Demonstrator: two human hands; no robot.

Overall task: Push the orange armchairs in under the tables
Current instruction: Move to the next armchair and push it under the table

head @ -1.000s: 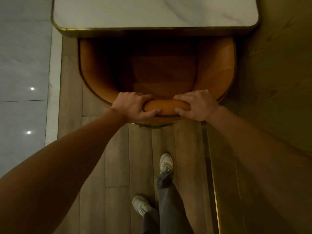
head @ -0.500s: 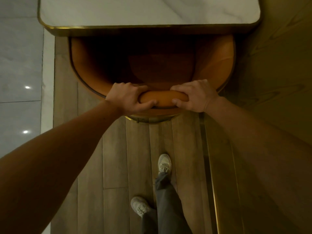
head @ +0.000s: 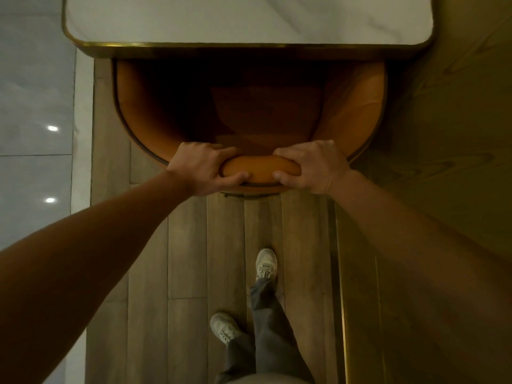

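An orange armchair (head: pixel 357 115) with a curved padded back stands below me, its front part hidden under a white marble table (head: pixel 243 18) with a brass rim. My left hand (head: pixel 205 167) grips the top of the chair's backrest left of centre, fingers curled over the inside and thumb on the outside. My right hand (head: pixel 313 167) grips the same backrest just to the right. A short stretch of orange padding shows between the two hands.
A wood plank floor (head: pixel 188 245) runs under the chair and my feet. Pale glossy floor tiles (head: pixel 33 106) lie to the left. A dark wood-grain panel with a brass strip (head: pixel 443 134) runs along the right side, close to the chair.
The armchair has slid further under the table between one second ago and half a second ago, both hands keeping their hold. The view has since shifted so the table edge sits lower.
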